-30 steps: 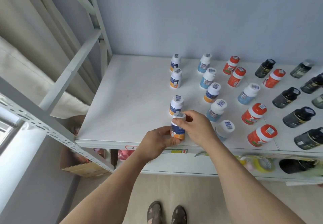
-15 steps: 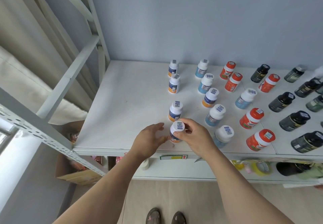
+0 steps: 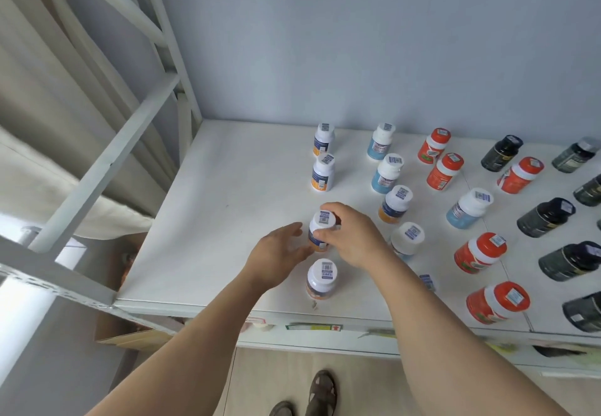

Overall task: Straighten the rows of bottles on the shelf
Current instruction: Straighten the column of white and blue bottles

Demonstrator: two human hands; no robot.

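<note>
Two hands round white-capped bottle

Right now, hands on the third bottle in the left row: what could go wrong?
1. The front bottle stands near the shelf edge, under the wrists; a brush could tip it off.
2. The right hand grips only the held bottle near its cap, so it may tilt.

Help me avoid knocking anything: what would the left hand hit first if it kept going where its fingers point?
Probably the bottle the right hand holds; the left hand points at its side, almost touching.
</note>
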